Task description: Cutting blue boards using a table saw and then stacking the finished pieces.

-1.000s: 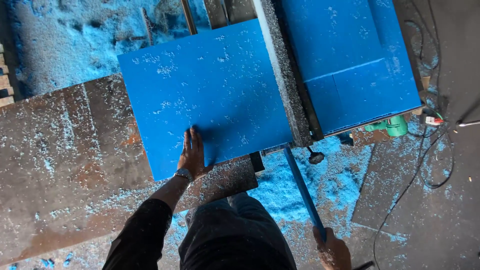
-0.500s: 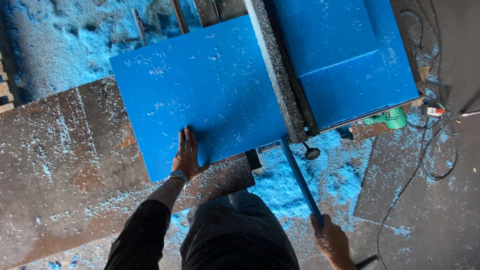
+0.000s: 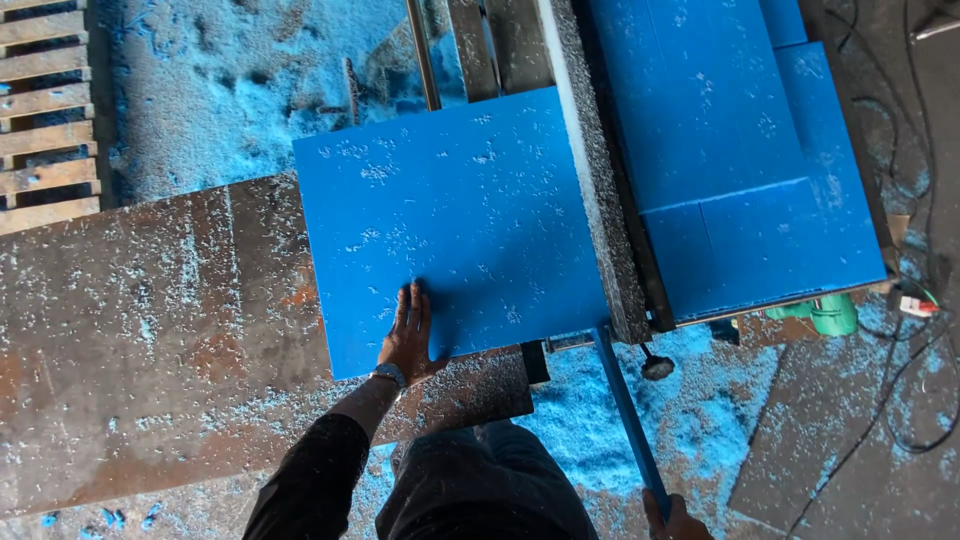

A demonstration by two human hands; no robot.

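Observation:
My left hand (image 3: 408, 336) lies flat, fingers together, on the near edge of a large blue plastic sheet (image 3: 460, 220). The sheet rests on a rusty metal table (image 3: 150, 330) and its right edge runs under a long grey bar (image 3: 596, 180) of a machine. My right hand (image 3: 676, 520) at the bottom edge grips the end of a blue lever handle (image 3: 626, 410) that slopes up to the machine. More blue sheets (image 3: 740, 160) lie stacked on the right of the bar.
Blue shavings cover the floor (image 3: 660, 420) and the table. A wooden pallet (image 3: 45, 110) lies at the top left. A green fitting (image 3: 828, 315) and black cables (image 3: 900, 400) sit at the right. My dark trousers (image 3: 480, 490) fill the bottom centre.
The view has shifted, so everything sits further right in frame. My left hand stays flat on the blue sheet's near edge and my right hand keeps hold of the lever.

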